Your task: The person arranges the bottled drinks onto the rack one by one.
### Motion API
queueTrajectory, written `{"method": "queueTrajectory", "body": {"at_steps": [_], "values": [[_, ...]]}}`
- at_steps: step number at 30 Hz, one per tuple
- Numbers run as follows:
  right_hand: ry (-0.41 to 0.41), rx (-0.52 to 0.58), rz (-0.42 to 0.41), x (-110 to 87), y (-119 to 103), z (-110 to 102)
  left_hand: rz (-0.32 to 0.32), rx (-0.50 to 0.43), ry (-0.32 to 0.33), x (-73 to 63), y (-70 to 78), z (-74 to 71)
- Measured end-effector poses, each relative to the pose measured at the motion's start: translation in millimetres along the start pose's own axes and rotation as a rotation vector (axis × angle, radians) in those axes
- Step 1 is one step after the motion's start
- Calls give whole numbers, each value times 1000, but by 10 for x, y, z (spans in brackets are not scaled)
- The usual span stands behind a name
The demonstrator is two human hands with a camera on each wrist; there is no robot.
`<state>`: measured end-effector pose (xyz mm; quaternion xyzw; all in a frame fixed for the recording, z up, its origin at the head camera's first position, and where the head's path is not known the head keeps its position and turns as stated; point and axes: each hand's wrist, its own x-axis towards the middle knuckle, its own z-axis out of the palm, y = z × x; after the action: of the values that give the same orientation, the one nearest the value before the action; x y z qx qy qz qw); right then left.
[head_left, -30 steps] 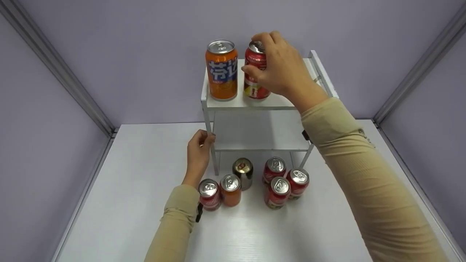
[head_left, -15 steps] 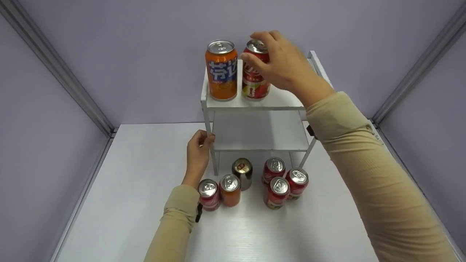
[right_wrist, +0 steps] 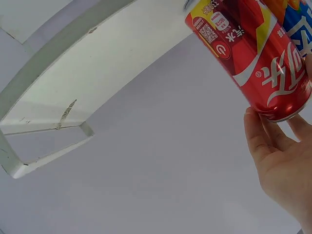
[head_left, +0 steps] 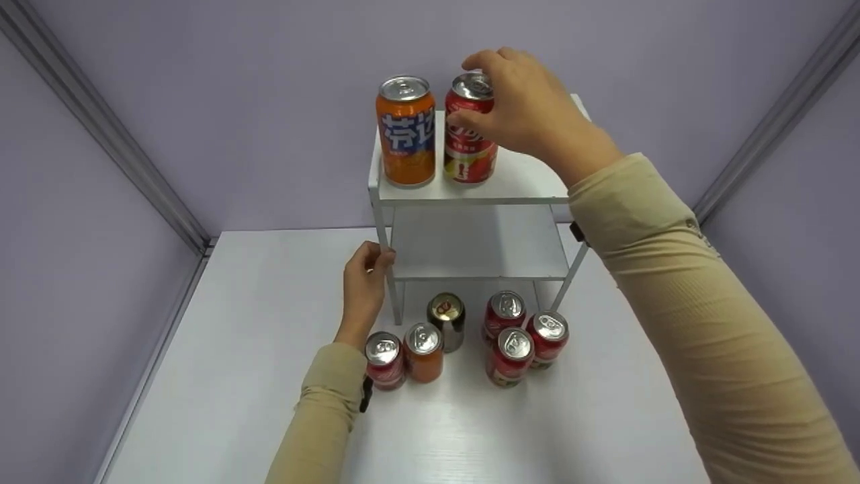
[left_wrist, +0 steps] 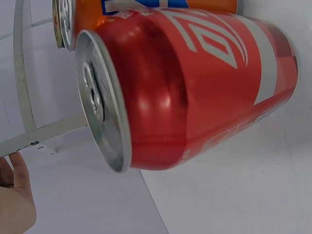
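Observation:
On the top deck of a white shelf rack (head_left: 470, 202), a red cola can (head_left: 468, 158) stands upright beside an orange soda can (head_left: 408, 161). My right hand (head_left: 531, 104) holds the red can near its top, thumb in front and fingers by the far rim. In the right wrist view, the fingertips of the right hand (right_wrist: 287, 161) meet the can's top edge. Lower down, my left hand (head_left: 365, 286) pinches the rack's front left leg. The left wrist view shows that hand (left_wrist: 17, 195) at the white frame, behind a large red can (left_wrist: 195, 83).
Below the rack's front, a red can (head_left: 385, 363), an orange can (head_left: 424, 356) and a dark gold-topped can (head_left: 447, 319) stand on the white table (head_left: 269, 269). Three more red cans (head_left: 508, 359) cluster to the right. Pale walls enclose the table.
The right thumb has come up off the red can's front, then back down onto it. The can has shifted slightly left, and more of its lettering shows. The left hand keeps its place.

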<state>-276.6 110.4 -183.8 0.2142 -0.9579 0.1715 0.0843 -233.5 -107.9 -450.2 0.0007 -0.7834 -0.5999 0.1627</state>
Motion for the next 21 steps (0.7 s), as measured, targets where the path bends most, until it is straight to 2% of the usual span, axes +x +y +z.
{"method": "queueTrajectory", "body": {"at_steps": [6,17,21], "values": [[3,80,-25,11,34,52,9,-7,9,0,-6,-10],[-4,357,-56,20,100,156,1,-9,16,1,-18,-7],[-6,375,-57,10,113,167,-3,8,13,-6,-9,10]]}}
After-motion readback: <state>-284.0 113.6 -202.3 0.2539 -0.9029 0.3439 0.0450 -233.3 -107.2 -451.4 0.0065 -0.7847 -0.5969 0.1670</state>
